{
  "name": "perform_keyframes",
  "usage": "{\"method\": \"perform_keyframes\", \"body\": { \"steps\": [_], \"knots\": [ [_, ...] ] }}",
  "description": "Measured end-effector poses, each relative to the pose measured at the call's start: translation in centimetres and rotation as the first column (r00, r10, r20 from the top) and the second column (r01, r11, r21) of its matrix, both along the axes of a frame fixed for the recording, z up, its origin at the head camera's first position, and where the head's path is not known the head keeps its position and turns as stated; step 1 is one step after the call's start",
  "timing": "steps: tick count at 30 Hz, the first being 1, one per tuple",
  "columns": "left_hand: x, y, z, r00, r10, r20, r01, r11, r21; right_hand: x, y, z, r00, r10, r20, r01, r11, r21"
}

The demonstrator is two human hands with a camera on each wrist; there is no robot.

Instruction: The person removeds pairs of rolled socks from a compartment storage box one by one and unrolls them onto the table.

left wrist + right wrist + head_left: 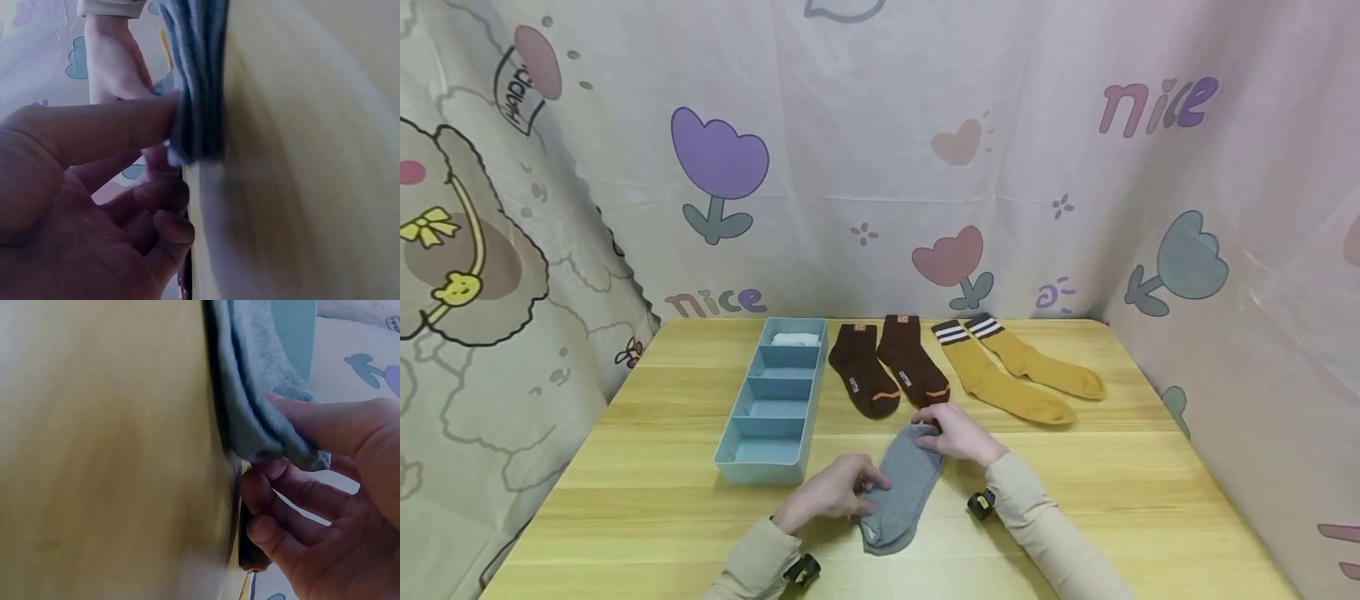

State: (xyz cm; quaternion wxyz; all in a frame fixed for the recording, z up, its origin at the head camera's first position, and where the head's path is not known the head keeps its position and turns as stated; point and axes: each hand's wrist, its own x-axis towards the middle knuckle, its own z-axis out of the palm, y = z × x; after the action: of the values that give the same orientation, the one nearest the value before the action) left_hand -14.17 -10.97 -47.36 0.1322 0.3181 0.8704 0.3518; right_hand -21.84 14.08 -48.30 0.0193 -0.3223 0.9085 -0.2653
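Note:
A pair of grey ankle socks (904,487) lies stacked and slanted on the table in the head view. My left hand (835,492) is at their near left edge, fingers bent loosely; the thumb (119,125) touches the socks' side in the left wrist view, with several fingertips apart from the cloth. At the far end, my right hand (958,433) pinches the upper edge. In the right wrist view, the raised end of the grey socks (256,425) sits between the thumb and bent fingers (300,494).
Left of the socks stands a blue organizer box (726,462) with several compartments; a folded white item (796,340) lies in its far one. Brown socks (863,375) lie behind, and mustard socks (1015,392) with striped cuffs at the back right. A printed curtain (865,167) hangs behind the wooden table (1120,492).

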Motion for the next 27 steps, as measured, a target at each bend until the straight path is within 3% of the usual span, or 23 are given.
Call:
{"method": "perform_keyframes", "body": {
  "steps": [5,7,10,14,16,19,24,27],
  "knots": [
    [-0.2,-0.3,0.2,0.999,-0.024,-0.021,0.024,1.0,-0.009,0.0,1.0,-0.1,1.0,0.001,0.007,-0.001,1.0,-0.014],
    [-0.1,-0.4,0.2,1.0,-0.001,-0.026,0.001,1.0,-0.019,0.1,1.5,-0.1,1.0,0.006,0.021,-0.005,1.0,-0.018],
    [0.0,-0.4,0.3,0.994,0.05,-0.093,-0.053,0.998,-0.031,0.3,2.1,0.2,0.998,0.027,0.054,-0.026,1.0,-0.014],
    [0.4,-0.1,0.4,0.966,0.15,-0.212,-0.163,0.985,-0.049,0.9,2.8,1.0,0.992,0.043,0.119,-0.045,0.999,0.013],
    [0.6,0.0,0.4,0.951,0.192,-0.242,-0.215,0.974,-0.071,1.4,3.1,1.4,0.989,0.048,0.139,-0.053,0.998,0.033],
    [0.8,0.2,0.5,0.938,0.207,-0.279,-0.247,0.962,-0.116,2.1,3.4,1.6,0.985,0.061,0.16,-0.069,0.997,0.046],
    [1.1,0.1,0.4,0.924,0.177,-0.338,-0.249,0.951,-0.183,2.9,3.6,1.3,0.982,0.172,0.082,-0.173,0.985,0.016],
    [1.2,-0.1,0.4,0.926,0.169,-0.338,-0.246,0.948,-0.2,3.2,3.5,1.0,0.971,0.239,0.026,-0.239,0.97,0.037]
  ]
}}
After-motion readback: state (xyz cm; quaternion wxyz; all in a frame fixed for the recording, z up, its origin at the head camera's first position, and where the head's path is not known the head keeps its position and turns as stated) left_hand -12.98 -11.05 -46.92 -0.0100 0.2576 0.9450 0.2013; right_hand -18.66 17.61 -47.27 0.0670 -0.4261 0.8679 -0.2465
